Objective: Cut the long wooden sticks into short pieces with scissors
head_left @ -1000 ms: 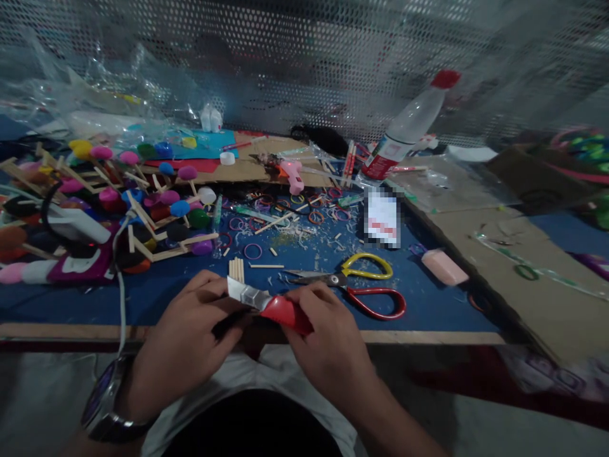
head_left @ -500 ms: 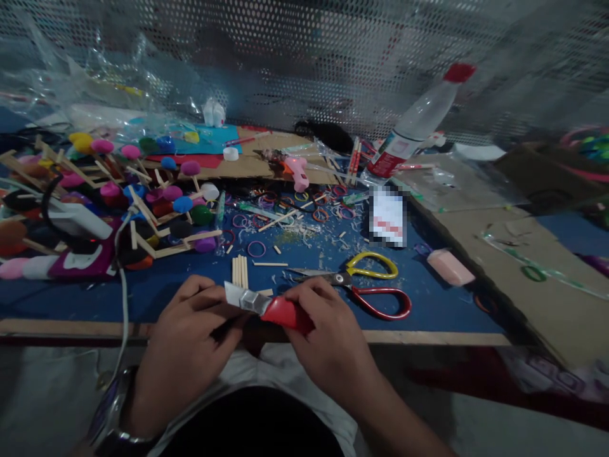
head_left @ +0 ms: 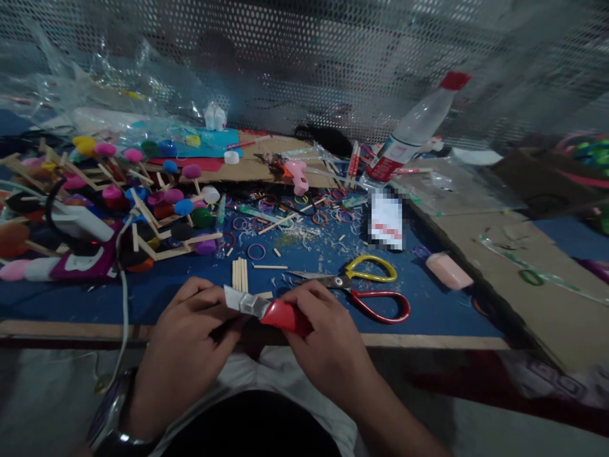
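A red-handled utility knife [head_left: 288,317] is gripped in my right hand [head_left: 328,336], its wide metal blade pointing left. My left hand [head_left: 197,339] is closed at the blade's tip, thumb and fingers pressed together; what they hold, if anything, is hidden. Just beyond my hands lies a small row of short wooden sticks [head_left: 240,274], with one loose stick [head_left: 270,267] to its right. Scissors [head_left: 340,280] with one yellow and one red handle loop rest beside my right hand, blades toward the left.
Coloured pompoms on wooden sticks [head_left: 183,207] crowd the left, near a purple power strip [head_left: 90,263] with a white cable. Further back are a pink glue gun [head_left: 298,176], rubber bands and shavings. A tilted bottle [head_left: 397,152], a phone [head_left: 386,219] and a pink block [head_left: 448,271] stand right.
The view has shifted very slightly. My hands and the knife keep nearly the same pose.
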A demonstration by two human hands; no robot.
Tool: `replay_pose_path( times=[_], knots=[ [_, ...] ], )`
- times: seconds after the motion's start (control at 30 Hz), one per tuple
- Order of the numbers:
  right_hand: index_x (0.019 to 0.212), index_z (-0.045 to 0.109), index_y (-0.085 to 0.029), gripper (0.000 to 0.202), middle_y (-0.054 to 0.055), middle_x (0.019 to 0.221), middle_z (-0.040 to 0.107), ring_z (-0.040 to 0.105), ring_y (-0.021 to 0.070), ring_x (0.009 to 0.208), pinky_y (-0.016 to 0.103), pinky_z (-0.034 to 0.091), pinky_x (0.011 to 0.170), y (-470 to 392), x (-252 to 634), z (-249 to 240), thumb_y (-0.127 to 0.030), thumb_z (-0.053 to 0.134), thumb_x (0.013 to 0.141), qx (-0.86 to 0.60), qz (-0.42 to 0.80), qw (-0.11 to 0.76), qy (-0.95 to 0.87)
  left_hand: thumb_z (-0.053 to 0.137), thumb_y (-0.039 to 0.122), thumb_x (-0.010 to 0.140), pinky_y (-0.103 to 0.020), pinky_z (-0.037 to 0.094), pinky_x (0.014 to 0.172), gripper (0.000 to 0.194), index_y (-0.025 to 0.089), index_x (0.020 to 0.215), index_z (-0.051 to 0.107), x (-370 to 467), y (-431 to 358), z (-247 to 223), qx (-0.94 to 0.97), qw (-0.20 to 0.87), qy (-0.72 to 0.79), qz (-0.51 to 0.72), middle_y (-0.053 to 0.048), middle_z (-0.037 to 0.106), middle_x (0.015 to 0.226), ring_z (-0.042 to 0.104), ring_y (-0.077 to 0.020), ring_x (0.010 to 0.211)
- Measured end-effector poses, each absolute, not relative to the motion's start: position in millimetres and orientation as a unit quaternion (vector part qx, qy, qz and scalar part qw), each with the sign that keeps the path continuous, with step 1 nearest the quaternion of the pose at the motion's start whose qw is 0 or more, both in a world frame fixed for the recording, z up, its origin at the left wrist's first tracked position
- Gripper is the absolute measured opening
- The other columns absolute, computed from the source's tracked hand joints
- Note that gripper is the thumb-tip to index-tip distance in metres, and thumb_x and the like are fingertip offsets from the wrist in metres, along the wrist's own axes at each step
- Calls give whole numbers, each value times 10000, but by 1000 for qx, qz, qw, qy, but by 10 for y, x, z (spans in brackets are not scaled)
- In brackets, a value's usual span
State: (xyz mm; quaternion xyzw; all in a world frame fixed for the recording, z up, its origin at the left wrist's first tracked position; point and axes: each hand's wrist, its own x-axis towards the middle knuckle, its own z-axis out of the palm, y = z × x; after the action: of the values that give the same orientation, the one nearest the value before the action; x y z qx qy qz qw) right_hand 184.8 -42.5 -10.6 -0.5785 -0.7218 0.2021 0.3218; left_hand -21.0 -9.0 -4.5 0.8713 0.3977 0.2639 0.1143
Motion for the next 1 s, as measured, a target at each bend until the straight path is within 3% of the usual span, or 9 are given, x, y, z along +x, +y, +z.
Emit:
replay_pose_path(
  times=[0.37, 0.6, 0.83, 1.0],
  knots=[
    [921, 610, -217, 329, 39, 862, 688, 607, 220, 857, 315, 493, 739, -413, 1826, -69, 22, 575, 698, -573, 223, 327, -717, 618, 208, 886, -337, 430, 740, 137, 238, 817, 733, -211, -84, -17, 869, 132, 406, 251, 14, 700, 716, 536, -204, 785],
    [889, 603, -222, 313, 32, 839, 670, 612, 216, 822, 306, 487, 717, -381, 1780, -53, 17, 581, 688, -586, 246, 324, -700, 592, 202, 888, -331, 424, 717, 258, 227, 645, 675, -202, -86, -16, 873, 113, 403, 252, 10, 694, 673, 534, -195, 746],
    [881, 614, -216, 307, 34, 840, 666, 621, 214, 805, 298, 475, 709, -381, 1786, -68, 20, 596, 686, -592, 252, 322, -694, 636, 175, 857, -345, 443, 805, 108, 214, 825, 731, -237, -122, -66, 864, 97, 407, 281, -4, 714, 770, 573, -202, 821],
    [889, 623, -218, 330, 33, 843, 671, 626, 211, 809, 290, 476, 713, -379, 1782, -72, 36, 608, 677, -590, 249, 328, -695, 631, 166, 871, -362, 458, 865, 116, 201, 898, 739, -249, -220, -88, 850, 97, 417, 308, -18, 730, 842, 615, -191, 837]
  ],
)
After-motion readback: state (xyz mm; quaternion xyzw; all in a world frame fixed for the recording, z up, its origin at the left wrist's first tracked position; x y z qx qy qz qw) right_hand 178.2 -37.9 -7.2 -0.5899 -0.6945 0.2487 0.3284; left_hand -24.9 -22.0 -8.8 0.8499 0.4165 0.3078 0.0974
